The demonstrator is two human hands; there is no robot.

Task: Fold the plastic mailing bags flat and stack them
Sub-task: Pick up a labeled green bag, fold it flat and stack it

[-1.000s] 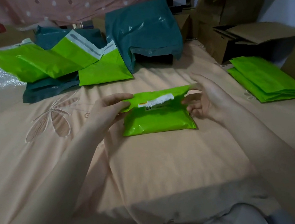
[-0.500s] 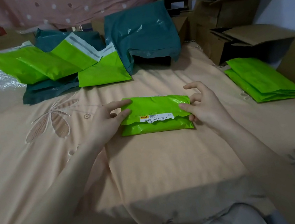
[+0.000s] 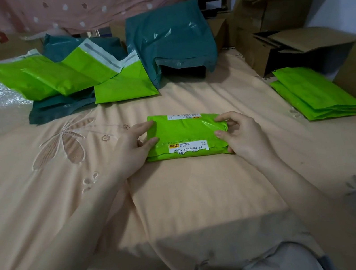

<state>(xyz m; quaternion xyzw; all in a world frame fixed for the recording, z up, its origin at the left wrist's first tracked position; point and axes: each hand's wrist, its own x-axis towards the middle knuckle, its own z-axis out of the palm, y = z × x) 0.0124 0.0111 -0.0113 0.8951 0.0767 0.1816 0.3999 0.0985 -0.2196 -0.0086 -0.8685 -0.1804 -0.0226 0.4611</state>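
- The left hand lies palm down at the left end of the folded bright green plastic mailing bag, its fingers stretched nearly straight across the bag's upper left corner and the thumb laid flat on the bag's left edge.
- The left forearm runs bare from the lower left corner up to the wrist, which is bent slightly inward.
- The right hand sits at the bag's right end, fingers curled over the top edge and thumb pressed against the side, pinching the fold.
- The right forearm, also bare, rises from the lower right corner.
- Both hands sit at about the same height, one at each end of the bag.
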